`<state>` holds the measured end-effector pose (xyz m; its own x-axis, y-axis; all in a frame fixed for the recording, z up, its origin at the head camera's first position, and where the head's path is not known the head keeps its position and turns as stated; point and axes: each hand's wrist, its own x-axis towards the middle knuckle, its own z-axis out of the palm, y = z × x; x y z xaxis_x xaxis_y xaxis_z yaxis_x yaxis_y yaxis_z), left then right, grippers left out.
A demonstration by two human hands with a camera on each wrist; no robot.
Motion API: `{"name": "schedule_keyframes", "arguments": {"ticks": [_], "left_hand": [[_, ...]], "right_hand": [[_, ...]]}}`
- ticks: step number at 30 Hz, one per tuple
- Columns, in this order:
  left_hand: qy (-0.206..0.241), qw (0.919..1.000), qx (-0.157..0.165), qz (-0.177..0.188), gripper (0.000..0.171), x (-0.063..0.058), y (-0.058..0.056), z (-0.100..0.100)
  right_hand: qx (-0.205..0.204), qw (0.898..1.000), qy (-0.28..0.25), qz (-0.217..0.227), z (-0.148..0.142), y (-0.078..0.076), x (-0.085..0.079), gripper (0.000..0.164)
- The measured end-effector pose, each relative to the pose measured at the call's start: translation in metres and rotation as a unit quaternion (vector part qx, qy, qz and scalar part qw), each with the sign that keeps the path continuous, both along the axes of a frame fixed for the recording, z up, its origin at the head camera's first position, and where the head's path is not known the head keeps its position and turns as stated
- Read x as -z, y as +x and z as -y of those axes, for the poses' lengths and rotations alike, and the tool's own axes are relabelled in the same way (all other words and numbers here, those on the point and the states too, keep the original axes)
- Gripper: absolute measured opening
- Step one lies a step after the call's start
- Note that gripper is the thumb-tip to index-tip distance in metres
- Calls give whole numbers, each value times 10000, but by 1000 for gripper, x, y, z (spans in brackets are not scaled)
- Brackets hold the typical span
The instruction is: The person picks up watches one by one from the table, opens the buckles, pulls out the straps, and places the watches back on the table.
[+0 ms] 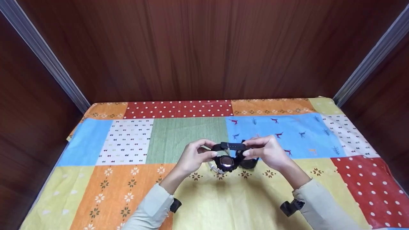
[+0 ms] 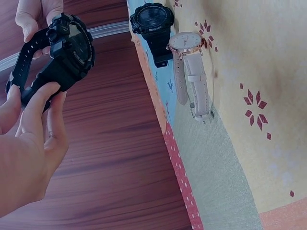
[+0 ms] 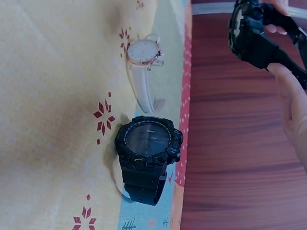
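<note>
Both hands hold a black wristwatch [image 1: 226, 161] up off the cloth, its round face toward me. My left hand [image 1: 195, 156] pinches one side of its strap between thumb and fingers; my right hand [image 1: 270, 151] pinches the other side. The strap forms a loop, with the buckle part at the top. Behind it lies a second black wristwatch [image 3: 148, 139], partly hidden in the head view. Beside that one rests a white-strapped wristwatch [image 2: 195, 76] with a pale face and rose-gold rim. Neither hand touches these two.
A patchwork-patterned tablecloth [image 1: 127, 191] covers the table. Brown wood-grain panels [image 1: 204, 51] rise behind and at both sides, with grey metal strips [image 1: 51, 57] at the corners. Each sleeve carries a small black wrist camera [image 1: 289, 207].
</note>
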<state>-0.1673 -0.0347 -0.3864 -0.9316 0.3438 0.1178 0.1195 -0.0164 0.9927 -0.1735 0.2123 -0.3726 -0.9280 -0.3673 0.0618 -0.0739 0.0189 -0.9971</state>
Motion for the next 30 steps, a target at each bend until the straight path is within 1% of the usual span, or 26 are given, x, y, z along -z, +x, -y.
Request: {"name": "schedule_keyframes", "arguments": {"ticks": [11, 22, 30], "left_hand": [[44, 10000, -38, -15, 20, 1, 0, 0], [222, 9997, -15, 108, 22, 3, 1, 2], [251, 9997, 6, 76, 21, 3, 2, 2]], "right_hand": [[82, 9999, -45, -63, 1, 2, 2, 33], [-91, 9990, -388, -195, 1, 1, 4, 34], [-142, 9980, -576, -238, 2, 2, 5, 34]]}}
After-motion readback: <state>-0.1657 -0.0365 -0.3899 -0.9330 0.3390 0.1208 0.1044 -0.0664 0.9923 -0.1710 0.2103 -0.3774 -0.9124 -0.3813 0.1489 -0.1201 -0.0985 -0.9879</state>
